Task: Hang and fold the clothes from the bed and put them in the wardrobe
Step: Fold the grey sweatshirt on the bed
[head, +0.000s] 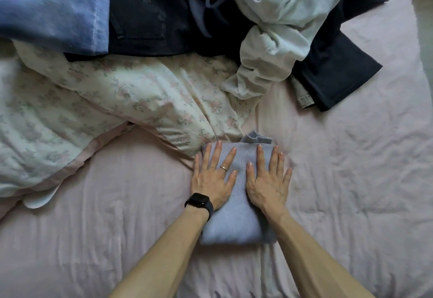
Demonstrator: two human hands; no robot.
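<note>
A folded lilac knit garment (239, 222) lies on the pink bed sheet (351, 180) in front of me. My left hand (214, 178) presses flat on its left half, fingers spread, with a black watch on the wrist. Beside it my right hand (268, 178) lies flat on the right half, fingers straight. At the far side of the bed lies a heap of unfolded clothes: a pale mint garment (276, 28), dark navy garments (152, 16) and a light blue garment (51, 4).
A bunched floral duvet (105, 100) covers the left of the bed, reaching up to the folded knit's far left corner. A beige strip of cloth (304, 96) pokes out under the navy garment. Bare sheet stretches right and near me.
</note>
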